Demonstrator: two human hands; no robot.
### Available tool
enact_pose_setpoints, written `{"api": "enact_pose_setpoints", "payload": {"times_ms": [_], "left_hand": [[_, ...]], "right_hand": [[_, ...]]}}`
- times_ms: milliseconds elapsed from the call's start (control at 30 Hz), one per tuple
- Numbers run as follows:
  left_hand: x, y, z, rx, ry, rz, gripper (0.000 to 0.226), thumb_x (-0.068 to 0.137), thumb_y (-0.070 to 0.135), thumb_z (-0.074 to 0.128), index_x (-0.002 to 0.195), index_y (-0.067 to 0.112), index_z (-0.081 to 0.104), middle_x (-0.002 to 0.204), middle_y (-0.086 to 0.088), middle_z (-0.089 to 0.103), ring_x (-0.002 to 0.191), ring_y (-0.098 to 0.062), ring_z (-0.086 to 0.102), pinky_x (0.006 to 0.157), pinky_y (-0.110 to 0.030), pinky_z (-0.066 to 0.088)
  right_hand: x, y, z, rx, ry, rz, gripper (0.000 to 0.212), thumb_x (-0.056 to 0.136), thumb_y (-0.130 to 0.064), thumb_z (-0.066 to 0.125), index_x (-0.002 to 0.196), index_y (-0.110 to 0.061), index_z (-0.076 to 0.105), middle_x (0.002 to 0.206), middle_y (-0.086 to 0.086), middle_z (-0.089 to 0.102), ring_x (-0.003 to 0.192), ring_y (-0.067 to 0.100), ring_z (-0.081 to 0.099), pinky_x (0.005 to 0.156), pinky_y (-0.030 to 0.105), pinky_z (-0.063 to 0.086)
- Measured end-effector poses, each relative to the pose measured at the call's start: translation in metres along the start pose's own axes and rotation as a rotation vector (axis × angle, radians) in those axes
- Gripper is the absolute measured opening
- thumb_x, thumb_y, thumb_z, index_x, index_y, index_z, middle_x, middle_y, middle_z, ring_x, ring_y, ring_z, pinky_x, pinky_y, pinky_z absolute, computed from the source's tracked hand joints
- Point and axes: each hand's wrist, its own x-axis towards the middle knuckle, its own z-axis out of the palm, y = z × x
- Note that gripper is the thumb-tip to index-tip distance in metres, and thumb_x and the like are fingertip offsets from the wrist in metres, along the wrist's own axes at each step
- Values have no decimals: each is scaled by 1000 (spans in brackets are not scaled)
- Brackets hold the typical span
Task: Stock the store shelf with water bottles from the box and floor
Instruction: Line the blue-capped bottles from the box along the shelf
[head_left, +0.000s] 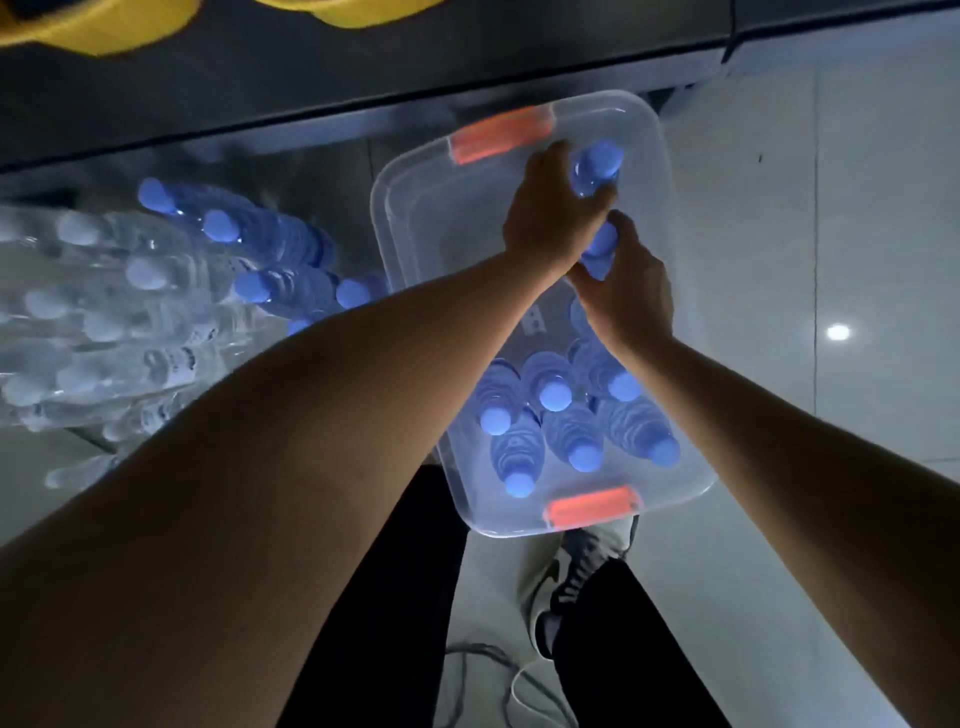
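Head view: tiled floor (857, 208) below a dark shelf base (311, 83), with yellow goods (78, 31) above it. A shoe (566, 571) and a cable (493, 670) lie near the box (400, 208). Left of the box, loose bottles (260, 234) with blue caps and a wrapped pack (104, 312) sit on the floor. The left forearm crosses the box's near-left rim. The left hand (545, 208) curls round a bottle (597, 166) at the far end. The right hand (628, 296) grips a second bottle (602, 244) just behind it, and the two hands touch. Six bottles (550, 395) fill the near end.
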Motion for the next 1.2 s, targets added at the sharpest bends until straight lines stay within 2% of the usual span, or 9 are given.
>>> {"api": "enact_pose_setpoints", "payload": {"times_ms": [100,233,333,500,700,867,1033,1133,1200], "left_hand": [[5,5,1,111,42,3,54,84,49,73,123,17,54,122,-2,59,110,-27,61,84,-36,46],[-2,6,-8,238,32,34,41,89,49,64,116,18,58,116,-4,65,109,-32,62,80,-35,44],[-22,-2,-26,189,49,-10,36,91,42,65,118,18,64,113,-6,72,108,-33,64,81,-36,46],[-71,9,-77,70,94,-42,36,89,43,66,114,18,68,108,-4,74,103,-28,67,81,-36,48],[-123,86,-146,11,134,7,31,87,48,68,107,23,69,105,1,72,101,-22,66,79,-29,44],[-171,173,-210,-189,284,72,43,80,57,63,108,25,71,101,3,73,97,-20,68,85,-41,54],[-226,291,-289,-186,329,211,27,86,41,76,105,22,71,101,1,70,95,-18,64,73,-27,41],[-259,349,-333,-217,351,265,31,85,46,72,103,21,71,100,3,69,92,-15,62,75,-29,44],[-283,383,-360,-276,393,299,32,83,51,69,100,23,71,97,5,70,91,-13,64,77,-30,49]], "right_hand": [[2,-4,-1,50,24,42,47,92,-47,69,134,-28,58,118,-1,73,110,29,66,82,37,47],[-15,-8,-3,147,37,84,46,91,-41,72,133,-27,62,120,-2,73,111,24,67,87,36,50],[-42,-16,-10,155,52,118,58,91,-39,73,145,-27,55,136,-2,67,124,26,62,96,38,50],[-82,-51,-41,215,-23,78,50,91,-42,70,139,-30,59,122,-1,73,112,24,66,91,37,52],[-127,-121,-115,396,1,78,35,93,-30,72,127,-34,66,114,-10,73,105,11,66,91,32,50],[-166,-182,-202,522,130,8,39,91,-18,76,125,-35,67,123,-17,70,114,3,64,99,41,53],[-202,-244,-303,485,152,-140,38,89,-26,76,125,-35,67,121,-14,72,113,7,67,92,49,58],[-227,-286,-366,451,178,-238,35,88,-28,75,122,-32,68,118,-13,72,109,8,67,85,46,60],[-245,-312,-406,444,186,-308,33,89,-18,77,119,-29,69,115,-12,73,108,8,68,81,34,60]]}}
